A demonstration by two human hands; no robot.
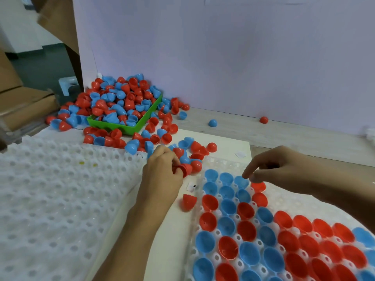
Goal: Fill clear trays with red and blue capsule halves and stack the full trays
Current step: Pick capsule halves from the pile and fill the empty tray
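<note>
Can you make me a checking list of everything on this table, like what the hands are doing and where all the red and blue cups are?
Surface: pale table with a white board on it.
Job's things: clear tray partly filled with red and blue halves, far rows unfilled; stack of white trays at left; green bin heaped with halves.
Clutter: halves spilled around the bin; one blue half and one red half lie apart by the wall; red half beside the tray.
Grips: left hand pinches a red half; right hand reaches over the tray, fingertips above a red half.
Cables: nothing seen.
Surroundings: lilac wall; cardboard boxes at left.
</note>
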